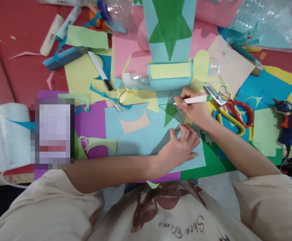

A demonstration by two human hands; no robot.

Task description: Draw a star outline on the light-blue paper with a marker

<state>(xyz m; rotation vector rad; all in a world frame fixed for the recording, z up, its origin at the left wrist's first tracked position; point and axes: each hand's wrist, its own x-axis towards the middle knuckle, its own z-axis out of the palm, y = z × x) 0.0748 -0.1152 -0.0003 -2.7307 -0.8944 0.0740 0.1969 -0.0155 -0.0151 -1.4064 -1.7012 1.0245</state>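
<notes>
My right hand (pixel 192 105) is closed around a white marker pen (pixel 197 99) with a green end. Its tip is at the outline of a star (pixel 170 113), partly coloured green, on a light blue sheet of paper (pixel 135 140). Below the star, my left hand (pixel 183 140) rests on the same sheet with its fingers bent and apart, nothing in them. Just above lies a clear plastic bottle (pixel 138 79) wrapped in light blue and yellow paper. A blue panel with a large green star (pixel 170 26) stands behind it.
Scissors (pixel 228 107) with red and yellow handles lie right of my right hand. A blue glue gun (pixel 290 122) sits at the far right. A black-tipped white pen (pixel 100 71), a glue stick (pixel 52 35), paper scraps and a blurred rectangular device (pixel 54 132) occupy the left.
</notes>
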